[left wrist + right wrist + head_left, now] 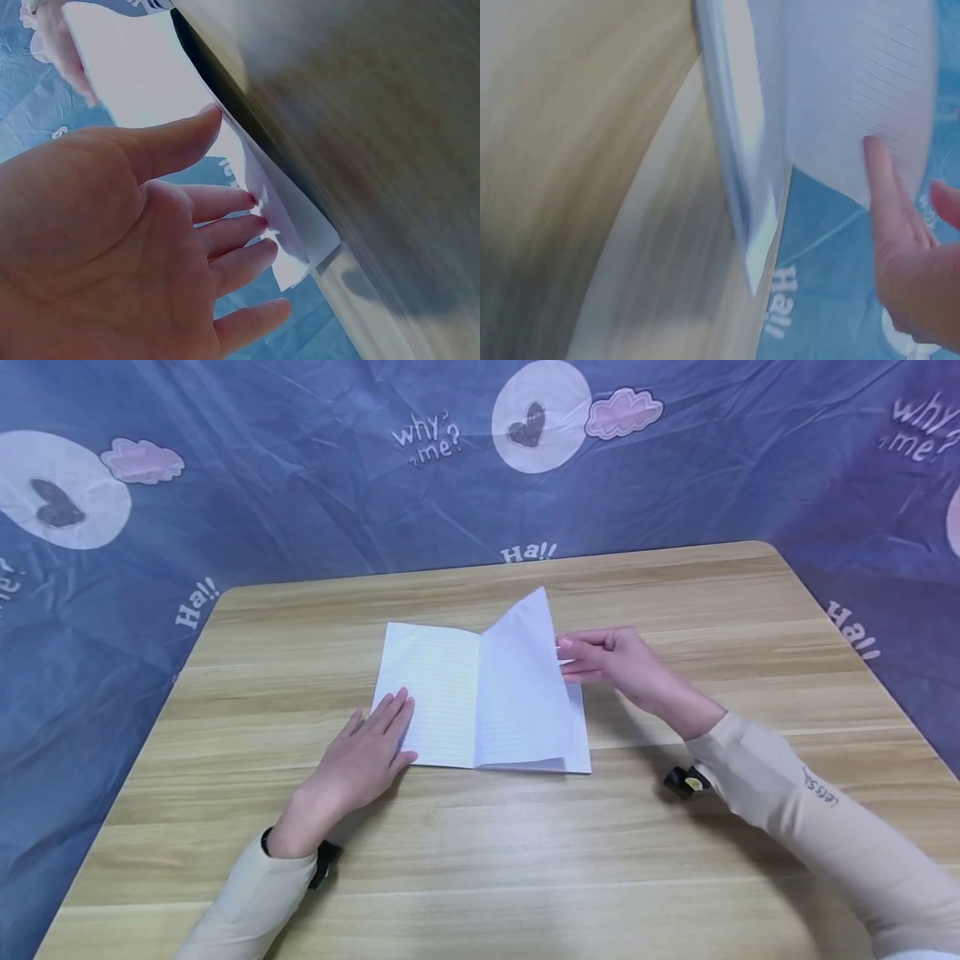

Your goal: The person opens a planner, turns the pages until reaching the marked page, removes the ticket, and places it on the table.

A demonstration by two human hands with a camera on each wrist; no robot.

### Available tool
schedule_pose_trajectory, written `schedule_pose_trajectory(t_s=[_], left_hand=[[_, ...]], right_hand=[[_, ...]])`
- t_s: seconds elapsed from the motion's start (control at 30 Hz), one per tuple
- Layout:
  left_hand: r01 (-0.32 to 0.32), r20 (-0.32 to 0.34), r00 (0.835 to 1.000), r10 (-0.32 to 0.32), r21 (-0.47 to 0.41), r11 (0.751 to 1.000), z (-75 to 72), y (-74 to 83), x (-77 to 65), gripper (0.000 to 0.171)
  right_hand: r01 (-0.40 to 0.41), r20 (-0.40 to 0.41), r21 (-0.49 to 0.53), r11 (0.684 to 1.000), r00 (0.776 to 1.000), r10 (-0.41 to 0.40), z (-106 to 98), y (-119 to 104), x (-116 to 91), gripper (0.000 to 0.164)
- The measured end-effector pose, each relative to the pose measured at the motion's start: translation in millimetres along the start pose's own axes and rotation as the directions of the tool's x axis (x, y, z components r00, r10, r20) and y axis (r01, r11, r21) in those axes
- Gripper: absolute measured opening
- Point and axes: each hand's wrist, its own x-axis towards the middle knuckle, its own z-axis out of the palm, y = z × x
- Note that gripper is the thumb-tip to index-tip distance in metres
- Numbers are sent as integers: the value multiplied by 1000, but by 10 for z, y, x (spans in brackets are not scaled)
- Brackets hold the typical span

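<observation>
An open notebook (438, 693) with lined white pages lies on the wooden table. One of its pages (521, 685) stands lifted from the right side, its top corner raised and its lower edge bowed. My left hand (367, 760) rests on the lower left part of the left page, fingers extended; the left wrist view shows its palm and spread fingers by the paper. At the lifted page's right edge is my right hand (615, 664). In the right wrist view its extended fingers (889, 199) touch the page's underside, with the thumb held apart from them.
The wooden table (480, 868) spreads around the notebook on all sides. Behind it hangs a blue patterned cloth (315, 485), which also shows along both sides. A small black device (686, 782) sits by the right wrist, another black one (324, 864) by the left.
</observation>
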Motion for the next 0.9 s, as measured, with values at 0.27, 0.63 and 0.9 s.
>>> schedule_pose_trajectory(t_s=[0.27, 0.63, 0.9], left_hand=[[32, 20, 999, -32, -10, 999, -72, -62, -44, 64], [93, -102, 990, -93, -5, 996, -340, -247, -120, 57], [42, -216, 975, -45, -21, 999, -355, -82, -71, 60]], right_hand=[[124, 195, -2, 992, 973, -121, 371, 82, -33, 40], [448, 403, -235, 863, 852, -333, 741, 172, 98, 34], [580, 509, -471, 665, 794, -332, 857, 199, 180, 38]])
